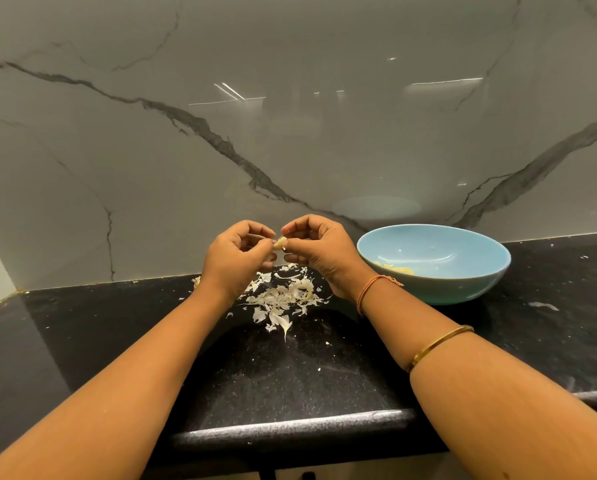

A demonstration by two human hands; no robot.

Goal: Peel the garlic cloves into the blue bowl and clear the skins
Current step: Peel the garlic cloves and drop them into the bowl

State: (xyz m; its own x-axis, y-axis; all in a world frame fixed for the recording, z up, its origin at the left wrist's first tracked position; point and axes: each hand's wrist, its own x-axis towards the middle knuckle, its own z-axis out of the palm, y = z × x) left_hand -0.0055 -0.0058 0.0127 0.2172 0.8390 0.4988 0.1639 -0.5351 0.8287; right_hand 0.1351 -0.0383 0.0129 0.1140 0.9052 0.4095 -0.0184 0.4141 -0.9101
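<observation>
While I watch remotely: peeling station

As they meet above the table (117, 334), I record left hand (234, 258) and right hand (319, 252) both pinching one garlic clove (280, 242). Skins (283, 299) lie at 6 o'clock beneath it; blue bowl (463, 289), holding peeled cloves (395, 269), stands at 3 o'clock.

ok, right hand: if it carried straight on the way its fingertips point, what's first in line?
The right hand points leftward at the small pale garlic clove both hands pinch; straight behind it sits the left hand, probably the first real contact. Depth looks matched, though one view can't confirm.
</observation>
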